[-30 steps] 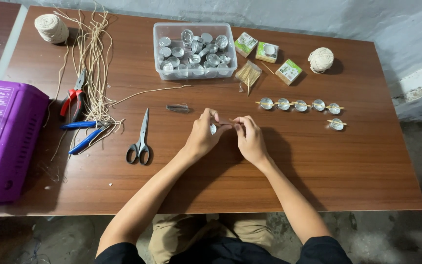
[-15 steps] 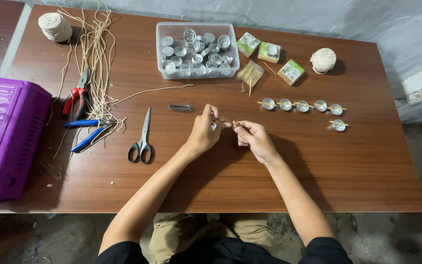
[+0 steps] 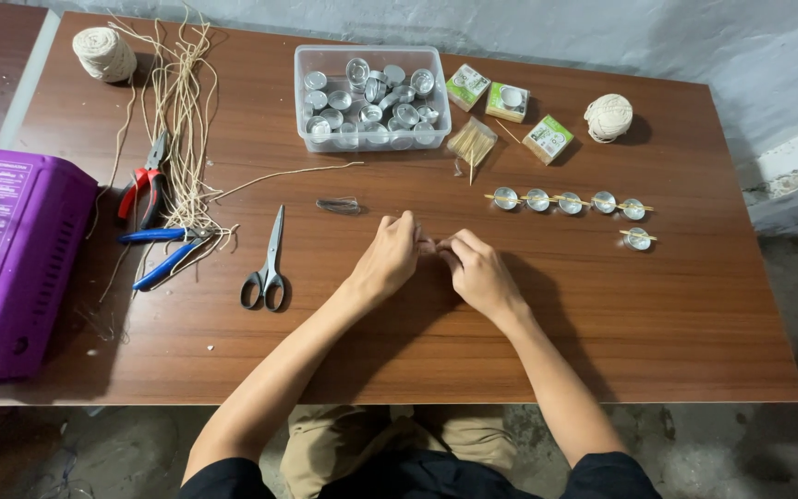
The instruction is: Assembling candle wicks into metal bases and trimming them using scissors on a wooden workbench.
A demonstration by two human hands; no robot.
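Hands meet fingertip to fingertip at table (image 3: 602, 351) centre: left hand (image 3: 390, 259) and right hand (image 3: 480, 273) pinch small item between them, mostly hidden, identity unclear. Scissors (image 3: 267, 263) at 9 o'clock; purple case (image 3: 11, 268) cut off.

Even, fairly bright light falls from above and slightly behind the person, throwing soft shadows from both forearms onto the table (image 3: 658, 323) towards its right edge. The metal cups (image 3: 569, 201) near the far right corner catch small glints. The picture is sharp throughout, with slight bowing at the table's far edge.
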